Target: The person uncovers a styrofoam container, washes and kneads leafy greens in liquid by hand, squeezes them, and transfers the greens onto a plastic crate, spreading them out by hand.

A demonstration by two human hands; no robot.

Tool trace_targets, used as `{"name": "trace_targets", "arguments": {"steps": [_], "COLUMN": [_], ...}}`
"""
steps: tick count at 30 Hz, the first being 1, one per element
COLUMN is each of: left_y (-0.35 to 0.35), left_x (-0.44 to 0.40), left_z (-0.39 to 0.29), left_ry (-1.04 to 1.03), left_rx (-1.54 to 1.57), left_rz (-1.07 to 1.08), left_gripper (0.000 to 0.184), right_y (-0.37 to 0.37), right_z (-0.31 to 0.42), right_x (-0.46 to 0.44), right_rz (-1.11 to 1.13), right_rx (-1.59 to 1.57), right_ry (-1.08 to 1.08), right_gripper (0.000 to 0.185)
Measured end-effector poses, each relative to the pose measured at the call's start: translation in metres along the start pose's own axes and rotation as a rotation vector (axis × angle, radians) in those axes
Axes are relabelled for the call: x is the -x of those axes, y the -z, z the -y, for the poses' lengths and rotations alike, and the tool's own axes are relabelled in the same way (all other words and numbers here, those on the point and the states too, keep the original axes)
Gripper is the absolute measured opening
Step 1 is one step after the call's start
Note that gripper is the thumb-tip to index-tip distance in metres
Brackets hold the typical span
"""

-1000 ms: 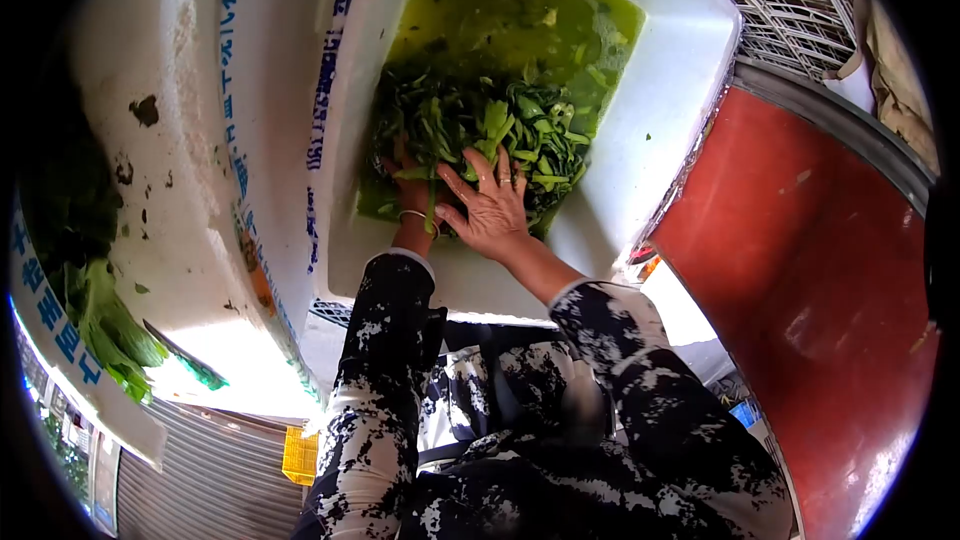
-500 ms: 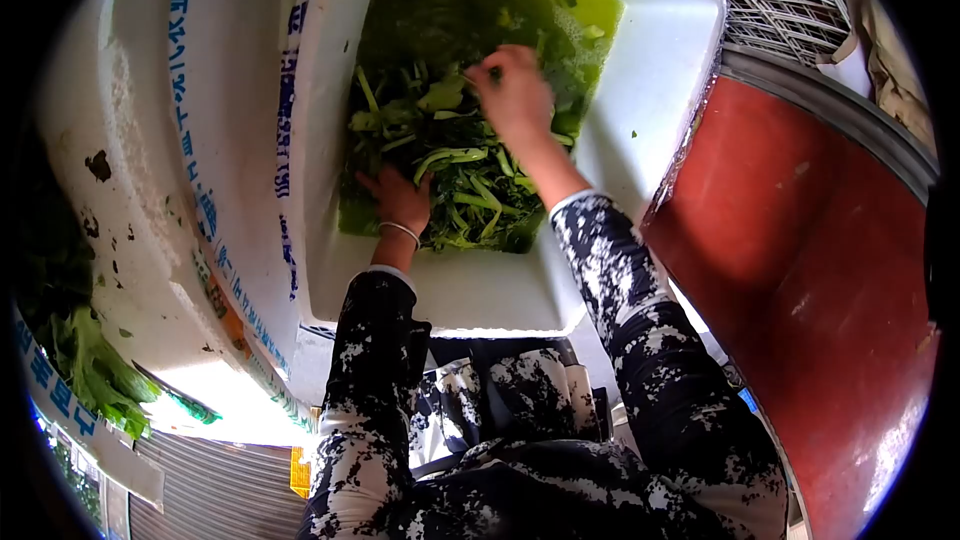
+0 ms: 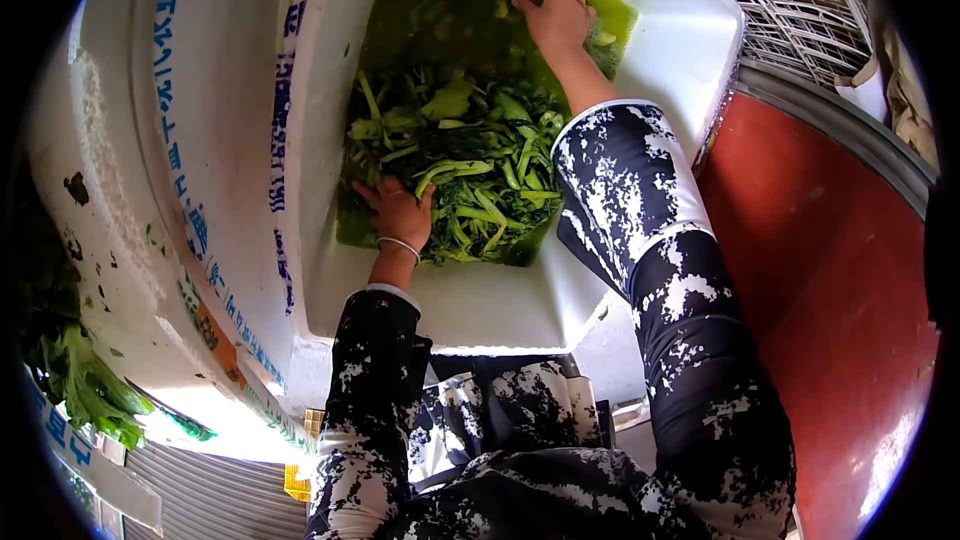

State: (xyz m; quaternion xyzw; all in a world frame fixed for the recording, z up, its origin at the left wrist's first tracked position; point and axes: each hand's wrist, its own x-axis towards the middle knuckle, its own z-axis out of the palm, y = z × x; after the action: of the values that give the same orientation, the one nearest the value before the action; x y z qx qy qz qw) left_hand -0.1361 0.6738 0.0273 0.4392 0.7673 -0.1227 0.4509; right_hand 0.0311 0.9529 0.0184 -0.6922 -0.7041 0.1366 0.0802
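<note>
A heap of leafy green vegetables (image 3: 480, 175) lies in greenish water (image 3: 450, 15) inside a white foam box (image 3: 480, 310). My left hand (image 3: 402, 215) rests on the near left of the heap, fingers spread and partly among the leaves; a thin bracelet circles its wrist. Farther off, at the right side of the box, my right hand (image 3: 558, 18) is just over the water beyond the heap. Its fingers are loosely bent and apart, and I see nothing held in them; some fingertips are hard to make out.
More foam boxes (image 3: 225, 140) with blue lettering stand on the left, and leafy greens (image 3: 90, 385) show beyond them. A red surface (image 3: 820, 270) lies to the right. A white wire rack (image 3: 785, 0) stands at the upper right.
My right hand has left the vegetables at the middle and moved away from me and to the right, over the water. My left hand stays on the near left of the heap.
</note>
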Motion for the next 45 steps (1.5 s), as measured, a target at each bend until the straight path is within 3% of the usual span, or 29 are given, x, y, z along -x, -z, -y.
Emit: {"name": "trace_targets", "arguments": {"steps": [6, 9, 12, 14, 21, 22, 24, 27, 29, 30, 32, 36, 38, 42, 44, 45], "left_y": [-0.013, -0.034, -0.032, -0.004, -0.03, -0.041, -0.048, -0.028, 0.002, 0.001, -0.001, -0.001, 0.005, -0.021, -0.036, -0.024], "left_x": [-0.003, -0.008, -0.01, -0.002, -0.013, -0.016, -0.017, -0.009, 0.002, 0.002, 0.0, 0.001, 0.002, -0.017, -0.02, -0.014], "left_z": [0.006, 0.017, 0.017, 0.002, 0.016, 0.022, 0.024, 0.013, -0.005, -0.004, -0.003, -0.004, -0.007, 0.007, 0.017, 0.013], "left_ry": [-0.005, -0.204, -0.217, 0.015, -0.023, -0.146, -0.268, -0.189, 0.005, 0.005, -0.003, -0.014, 0.018, -0.006, -0.122, -0.122], "left_rx": [-0.059, -0.036, -0.007, -0.028, -0.108, -0.124, -0.136, -0.083, -0.065, -0.064, -0.044, -0.031, -0.036, -0.156, -0.13, -0.142], "left_rz": [-0.031, -0.401, -0.406, 0.031, 0.046, -0.227, -0.5, -0.309, -0.012, -0.01, -0.03, -0.076, -0.016, 0.008, -0.315, -0.303], "left_gripper": [0.069, 0.063, 0.061, 0.073, 0.075, 0.054, 0.049, 0.053, 0.074, 0.074, 0.074, 0.072, 0.073, 0.075, 0.074, 0.074], "right_y": [-0.014, -0.014, -0.015, -0.01, 0.004, 0.006, 0.009, 0.012, 0.014, 0.011, 0.005, 0.032, 0.033, 0.082, 0.095, 0.103], "right_z": [0.003, -0.001, -0.006, -0.008, -0.018, -0.021, -0.025, -0.03, -0.033, -0.037, -0.043, -0.026, -0.038, 0.008, 0.014, 0.015], "right_x": [-0.002, -0.002, -0.004, -0.007, -0.014, -0.016, -0.017, -0.018, -0.018, -0.019, -0.021, -0.019, -0.024, 0.01, 0.032, 0.049], "right_rz": [0.018, 0.024, 0.018, 0.093, 0.05, 0.049, 0.049, 0.036, 0.022, 0.024, -0.026, 0.009, 0.114, 0.118, 0.13, 0.13], "right_rx": [0.055, 0.062, 0.098, 0.088, -0.131, -0.175, -0.217, -0.249, -0.253, -0.251, -0.575, -0.76, -1.031, -1.192, -1.353, -1.355], "right_ry": [0.031, 0.054, 0.089, 0.013, -0.135, -0.166, -0.197, -0.242, -0.273, -0.273, -0.386, -0.54, -0.646, -0.741, -0.732, -0.75], "right_gripper": [0.024, 0.018, 0.014, 0.017, 0.014, 0.015, 0.016, 0.017, 0.017, 0.017, 0.015, 0.018, 0.022, 0.027, 0.025, 0.025]}}
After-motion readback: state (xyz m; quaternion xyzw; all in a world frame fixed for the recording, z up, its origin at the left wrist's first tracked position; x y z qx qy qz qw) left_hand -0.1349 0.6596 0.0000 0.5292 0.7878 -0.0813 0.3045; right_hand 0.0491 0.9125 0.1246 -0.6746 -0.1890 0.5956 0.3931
